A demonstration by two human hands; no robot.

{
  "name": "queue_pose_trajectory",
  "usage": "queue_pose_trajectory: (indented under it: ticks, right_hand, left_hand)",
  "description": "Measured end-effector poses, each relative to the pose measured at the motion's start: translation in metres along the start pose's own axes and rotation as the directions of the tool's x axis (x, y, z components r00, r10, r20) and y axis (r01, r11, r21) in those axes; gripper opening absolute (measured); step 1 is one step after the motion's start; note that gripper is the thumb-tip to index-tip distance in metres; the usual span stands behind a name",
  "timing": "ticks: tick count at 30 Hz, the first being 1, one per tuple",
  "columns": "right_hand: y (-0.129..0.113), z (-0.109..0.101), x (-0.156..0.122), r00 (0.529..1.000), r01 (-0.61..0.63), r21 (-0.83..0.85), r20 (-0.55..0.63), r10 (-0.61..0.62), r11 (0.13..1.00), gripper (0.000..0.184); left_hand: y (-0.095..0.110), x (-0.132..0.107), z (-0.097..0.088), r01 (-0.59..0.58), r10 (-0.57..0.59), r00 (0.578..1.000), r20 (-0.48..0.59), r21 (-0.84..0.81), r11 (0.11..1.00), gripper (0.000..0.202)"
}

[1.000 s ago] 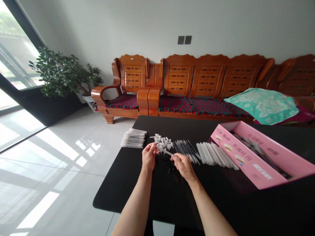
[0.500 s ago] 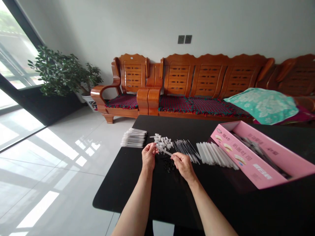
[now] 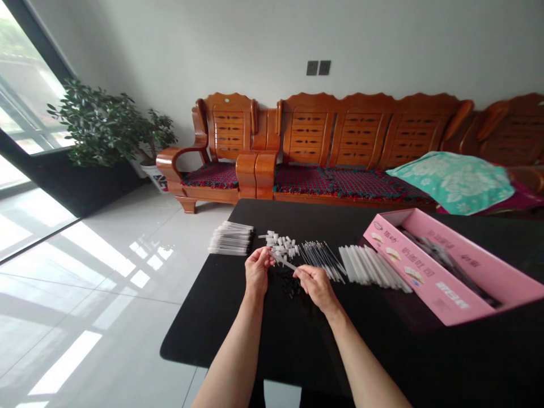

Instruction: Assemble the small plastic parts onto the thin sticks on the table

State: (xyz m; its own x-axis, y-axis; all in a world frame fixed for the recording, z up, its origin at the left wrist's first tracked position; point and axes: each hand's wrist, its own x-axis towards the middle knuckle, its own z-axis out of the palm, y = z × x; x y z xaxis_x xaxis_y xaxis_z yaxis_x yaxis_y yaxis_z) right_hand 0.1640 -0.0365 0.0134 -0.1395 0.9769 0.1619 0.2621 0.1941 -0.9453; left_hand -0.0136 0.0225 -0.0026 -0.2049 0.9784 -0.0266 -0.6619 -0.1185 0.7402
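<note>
Both hands meet over the dark table around a slim whitish pen barrel. My left hand pinches its left end; a small part may be in those fingertips, but I cannot make it out. The right end sits between the thumb and fingers of my right hand. Just behind the barrel lies a heap of small white pen parts. Small black caps are scattered below it, partly hidden by my right hand. Dark pen refills lie beyond the right hand, with a row of white pen barrels beside them.
A stack of white pens with dark ends lies at the table's left edge. On the right stands an open pink box holding dark, thin items. Behind the black table are wooden seats; a potted plant stands at left.
</note>
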Motion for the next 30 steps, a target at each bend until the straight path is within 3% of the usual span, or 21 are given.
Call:
queue_pose_trajectory:
  ticks: [3,4,7,11,14,18,21,23,26,30]
  right_hand:
    - [0.003,-0.007,-0.003,0.991,0.057,-0.101,-0.111,-0.068,0.993,0.037]
    - [0.004,-0.01,-0.004,0.982,0.07,-0.142,-0.162,-0.093,0.987,0.035]
    - [0.008,-0.016,-0.003,0.943,0.088,-0.263,-0.288,-0.165,0.961,0.037]
    - [0.018,-0.021,0.001,0.899,0.067,-0.394,-0.376,-0.227,0.917,0.044]
    - [0.026,-0.033,0.001,0.818,-0.077,-0.461,-0.536,-0.209,0.884,0.05]
    - [0.03,-0.061,-0.006,0.567,-0.49,-0.435,-0.817,-0.103,0.755,0.045]
    - [0.027,-0.078,-0.013,0.452,-0.701,-0.375,-0.892,-0.029,0.607,0.039]
    - [0.026,-0.085,-0.017,0.421,-0.771,-0.353,-0.907,0.008,0.531,0.039]
    - [0.025,-0.09,-0.019,0.413,-0.825,-0.339,-0.908,0.072,0.452,0.037]
    - [0.024,-0.09,-0.018,0.413,-0.833,-0.345,-0.908,0.073,0.433,0.038]
  left_hand:
    - [0.007,0.008,-0.007,-0.099,0.087,0.981,-0.175,-0.062,0.993,0.037]
    - [0.009,0.009,-0.008,-0.11,0.098,0.979,-0.178,-0.054,0.992,0.037]
    - [0.011,0.004,-0.007,-0.078,0.079,0.997,-0.007,0.042,0.996,0.033]
    - [0.002,-0.009,0.0,-0.078,0.045,0.989,0.144,0.236,0.969,0.031]
    - [-0.003,-0.011,-0.001,-0.109,0.064,0.99,0.123,0.403,0.909,0.037]
    - [-0.002,-0.008,-0.008,-0.132,0.184,0.983,-0.011,0.651,0.747,0.038]
    - [-0.001,-0.008,-0.011,-0.118,0.227,0.973,-0.042,0.756,0.644,0.035]
    - [-0.001,-0.008,-0.012,-0.106,0.231,0.972,-0.041,0.803,0.587,0.033]
    - [-0.003,-0.008,-0.012,-0.101,0.228,0.973,-0.026,0.845,0.526,0.031]
    - [-0.004,-0.007,-0.01,-0.079,0.212,0.977,-0.033,0.865,0.496,0.031]
